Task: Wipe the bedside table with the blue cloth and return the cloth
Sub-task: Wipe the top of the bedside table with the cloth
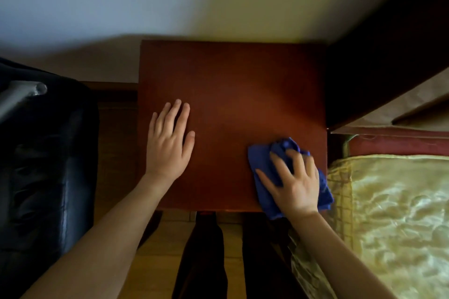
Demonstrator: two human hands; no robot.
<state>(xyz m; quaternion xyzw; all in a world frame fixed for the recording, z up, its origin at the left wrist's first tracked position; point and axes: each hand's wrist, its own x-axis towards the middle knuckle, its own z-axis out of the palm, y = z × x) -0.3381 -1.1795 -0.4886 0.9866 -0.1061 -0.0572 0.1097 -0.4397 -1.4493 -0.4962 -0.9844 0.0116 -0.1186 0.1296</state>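
Right hand [295, 183] pressing blue cloth [264, 172] flat under spread, blurred fingers [279, 165] at bedside table [230, 85] near corner, left hand [170, 138] flat, fingers together, apart from cloth

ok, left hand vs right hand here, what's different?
The left hand lies flat and bare on the table, fingers together; the right hand presses on the blue cloth, fingers spread. The left hand looks sharp, the right hand's fingers are blurred. The left hand is near the left edge, the right hand at the near right corner. Both are palm down.
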